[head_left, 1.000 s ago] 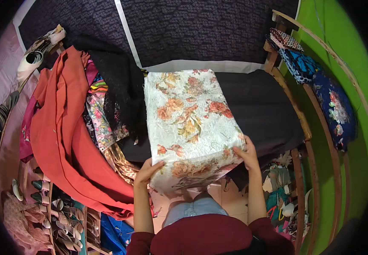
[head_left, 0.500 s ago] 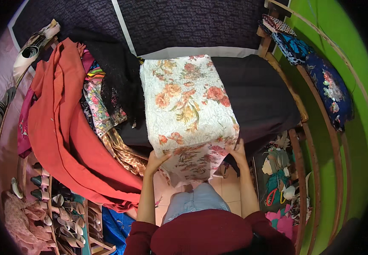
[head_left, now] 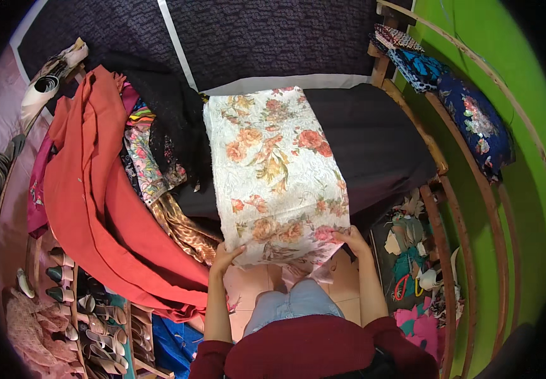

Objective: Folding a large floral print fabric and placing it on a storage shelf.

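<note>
A white cloth with orange and red flowers (head_left: 273, 170) lies lengthwise over a black-covered table (head_left: 374, 139), its near end lifted off the edge toward me. My left hand (head_left: 224, 258) grips the near left corner of this floral fabric, thumb on top and fingers underneath. At the near right corner my right hand (head_left: 352, 240) pinches the same fabric, thumb on top. Between the two hands the cloth is drawn out fairly flat, and a loose end hangs below it toward my knees.
Left of the fabric, a black cloth (head_left: 181, 120), patterned cloths and a long coral cloth (head_left: 90, 183) hang in a heap. Shoes (head_left: 102, 328) fill a rack at lower left. A wooden rail frame (head_left: 468, 139) with folded fabrics (head_left: 475, 120) stands at right; scraps (head_left: 412, 252) lie below it.
Both hands have drawn the near end of the floral cloth toward me and slightly down. Its front fold, which hung down before, is now stretched out flatter.
</note>
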The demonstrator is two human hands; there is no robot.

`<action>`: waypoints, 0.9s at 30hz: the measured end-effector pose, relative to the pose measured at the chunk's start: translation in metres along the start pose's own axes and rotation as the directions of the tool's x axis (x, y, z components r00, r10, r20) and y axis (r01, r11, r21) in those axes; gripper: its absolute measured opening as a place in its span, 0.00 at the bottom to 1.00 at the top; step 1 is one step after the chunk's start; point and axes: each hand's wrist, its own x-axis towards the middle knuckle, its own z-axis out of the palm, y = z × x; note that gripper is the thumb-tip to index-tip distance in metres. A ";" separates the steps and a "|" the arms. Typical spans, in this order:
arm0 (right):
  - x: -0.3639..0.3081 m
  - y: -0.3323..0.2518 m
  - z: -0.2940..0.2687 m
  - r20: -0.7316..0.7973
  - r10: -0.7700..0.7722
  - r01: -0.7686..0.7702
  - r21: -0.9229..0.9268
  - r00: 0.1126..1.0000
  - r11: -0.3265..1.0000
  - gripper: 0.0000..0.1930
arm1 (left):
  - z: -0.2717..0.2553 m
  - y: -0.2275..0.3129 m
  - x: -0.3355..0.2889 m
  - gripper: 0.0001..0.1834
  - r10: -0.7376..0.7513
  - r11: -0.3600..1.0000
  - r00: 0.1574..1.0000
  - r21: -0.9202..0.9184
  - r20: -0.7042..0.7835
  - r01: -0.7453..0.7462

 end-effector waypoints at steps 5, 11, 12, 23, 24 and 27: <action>0.002 -0.004 0.012 0.012 -0.007 0.006 0.075 1.000 0.997 0.22 | -0.004 -0.004 -0.005 0.20 0.057 0.997 0.998 -0.057 0.015 -0.056; -0.004 -0.019 0.011 0.037 -0.039 0.034 0.139 0.999 0.990 0.22 | 0.009 0.030 -0.024 0.22 -0.036 0.997 0.999 0.071 0.002 0.036; -0.006 -0.022 0.010 0.077 -0.033 0.021 0.152 0.996 0.988 0.22 | 0.006 0.023 -0.025 0.21 0.032 0.992 0.999 0.119 0.028 -0.035; -0.017 -0.018 0.015 0.039 -0.147 0.143 0.081 0.988 0.986 0.26 | 0.012 -0.021 -0.029 0.25 0.092 0.996 0.995 0.023 -0.043 -0.091; -0.019 -0.015 0.013 -0.094 -0.206 0.211 0.044 0.974 0.976 0.31 | 0.010 -0.022 -0.030 0.27 0.061 0.998 0.997 -0.028 -0.044 -0.062; -0.045 -0.043 0.008 -0.026 -0.173 0.174 0.234 0.985 0.957 0.38 | 0.009 -0.002 -0.057 0.34 0.077 0.972 0.997 -0.220 -0.015 -0.079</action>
